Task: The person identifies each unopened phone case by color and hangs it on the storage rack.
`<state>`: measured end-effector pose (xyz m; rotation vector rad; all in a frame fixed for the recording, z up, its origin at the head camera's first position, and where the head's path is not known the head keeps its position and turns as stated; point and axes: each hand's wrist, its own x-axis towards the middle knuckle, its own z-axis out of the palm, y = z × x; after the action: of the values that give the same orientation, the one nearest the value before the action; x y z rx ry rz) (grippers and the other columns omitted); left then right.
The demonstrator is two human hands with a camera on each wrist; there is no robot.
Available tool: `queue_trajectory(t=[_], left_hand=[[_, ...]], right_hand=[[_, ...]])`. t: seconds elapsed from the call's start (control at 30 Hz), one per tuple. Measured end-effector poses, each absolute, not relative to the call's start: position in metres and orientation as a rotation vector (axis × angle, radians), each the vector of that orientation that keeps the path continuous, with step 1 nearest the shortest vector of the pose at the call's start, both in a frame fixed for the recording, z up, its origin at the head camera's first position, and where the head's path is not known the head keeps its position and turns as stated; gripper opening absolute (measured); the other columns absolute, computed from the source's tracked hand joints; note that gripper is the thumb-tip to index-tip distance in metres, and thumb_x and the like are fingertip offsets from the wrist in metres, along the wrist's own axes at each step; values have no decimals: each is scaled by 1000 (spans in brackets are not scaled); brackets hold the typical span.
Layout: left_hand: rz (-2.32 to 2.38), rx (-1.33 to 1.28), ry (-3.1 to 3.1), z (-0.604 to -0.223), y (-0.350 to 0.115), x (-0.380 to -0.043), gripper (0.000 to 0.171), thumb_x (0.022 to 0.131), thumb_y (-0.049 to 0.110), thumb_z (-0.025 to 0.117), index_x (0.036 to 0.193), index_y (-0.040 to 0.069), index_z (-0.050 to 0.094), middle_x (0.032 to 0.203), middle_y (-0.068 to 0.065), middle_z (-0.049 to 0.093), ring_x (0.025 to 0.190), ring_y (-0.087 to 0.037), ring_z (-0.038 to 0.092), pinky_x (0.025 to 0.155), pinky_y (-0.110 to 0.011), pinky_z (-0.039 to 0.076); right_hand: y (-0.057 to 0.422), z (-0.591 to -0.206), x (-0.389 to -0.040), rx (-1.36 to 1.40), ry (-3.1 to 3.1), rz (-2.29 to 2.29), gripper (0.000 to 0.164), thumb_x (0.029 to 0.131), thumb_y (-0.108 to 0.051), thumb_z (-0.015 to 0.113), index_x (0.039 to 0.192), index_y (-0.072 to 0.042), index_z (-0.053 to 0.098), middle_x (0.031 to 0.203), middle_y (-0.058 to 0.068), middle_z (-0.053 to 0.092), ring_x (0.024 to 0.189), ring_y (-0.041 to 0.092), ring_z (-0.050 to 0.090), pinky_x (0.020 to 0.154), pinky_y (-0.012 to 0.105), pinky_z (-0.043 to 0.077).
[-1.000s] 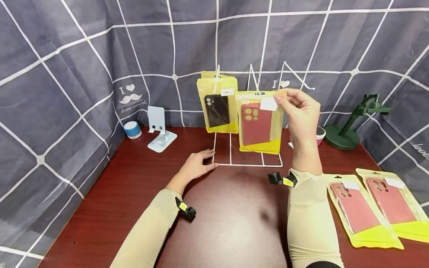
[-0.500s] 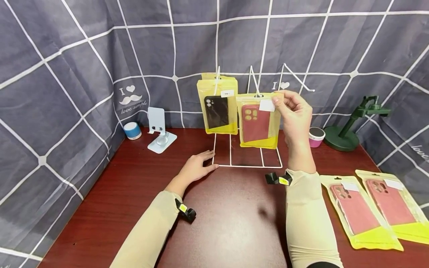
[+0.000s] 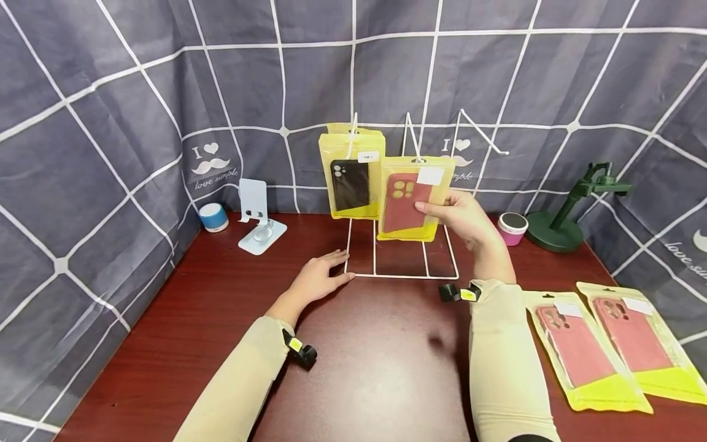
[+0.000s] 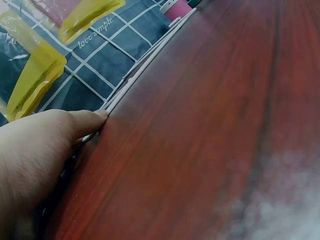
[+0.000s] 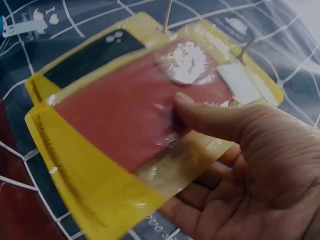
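In the head view a red phone case in a yellow-trimmed clear pouch [image 3: 405,212] hangs at the middle hook [image 3: 414,138] of a white wire display rack [image 3: 403,276]. My right hand [image 3: 469,221] pinches that pouch by its right side, thumb flat on the front, the other fingers behind. Seen from the right wrist, the thumb [image 5: 210,116] presses over the case. My left hand [image 3: 317,279] rests at the rack's front left base corner with fingers extended; the left wrist view has its thumb [image 4: 90,121] on the white bar. A pouched black phone case [image 3: 350,184] hangs on the left hook.
Two more pouched red cases, one nearer [image 3: 580,350] and one farther right [image 3: 635,337], lie on the table's right. Behind stand a pink speaker [image 3: 512,230] and a dark green stand [image 3: 558,227]. A blue speaker [image 3: 213,218] and a pale phone stand [image 3: 256,215] stand left.
My right hand has slid from the pouch's top right corner down to its right side. The pouch has moved slightly back along the middle hook. My left hand has stayed at the rack.
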<state>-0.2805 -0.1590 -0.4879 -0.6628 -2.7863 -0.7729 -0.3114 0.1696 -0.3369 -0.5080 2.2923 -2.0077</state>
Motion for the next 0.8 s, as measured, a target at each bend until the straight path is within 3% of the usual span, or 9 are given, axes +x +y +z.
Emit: queue_trajectory(t=[0.43, 0.67, 0.8], left_hand=[[-770, -638, -2821, -487, -161, -280, 64, 94, 52, 66, 144, 13, 58, 149, -8, 52, 140, -21, 45, 114, -43, 37], [-776, -626, -2829, -486, -160, -280, 64, 94, 52, 67, 144, 14, 58, 149, -4, 52, 140, -20, 45, 115, -41, 36], [-772, -622, -2836, -487, -159, -280, 64, 93, 52, 67, 144, 14, 58, 149, -5, 52, 140, -19, 44, 115, -41, 35]], right_hand=[[158, -355, -327, -390, 2137, -2476, 31, 94, -11, 72, 120, 4, 68, 92, 7, 77, 82, 17, 75, 72, 28, 60], [144, -358, -336, -207, 2226, -2584, 38, 89, -22, 79, 120, 0, 71, 93, 8, 77, 78, 16, 74, 69, 26, 58], [143, -360, -340, -191, 2317, -2551, 33, 90, -24, 78, 116, -3, 73, 88, 5, 77, 73, 13, 70, 64, 25, 55]])
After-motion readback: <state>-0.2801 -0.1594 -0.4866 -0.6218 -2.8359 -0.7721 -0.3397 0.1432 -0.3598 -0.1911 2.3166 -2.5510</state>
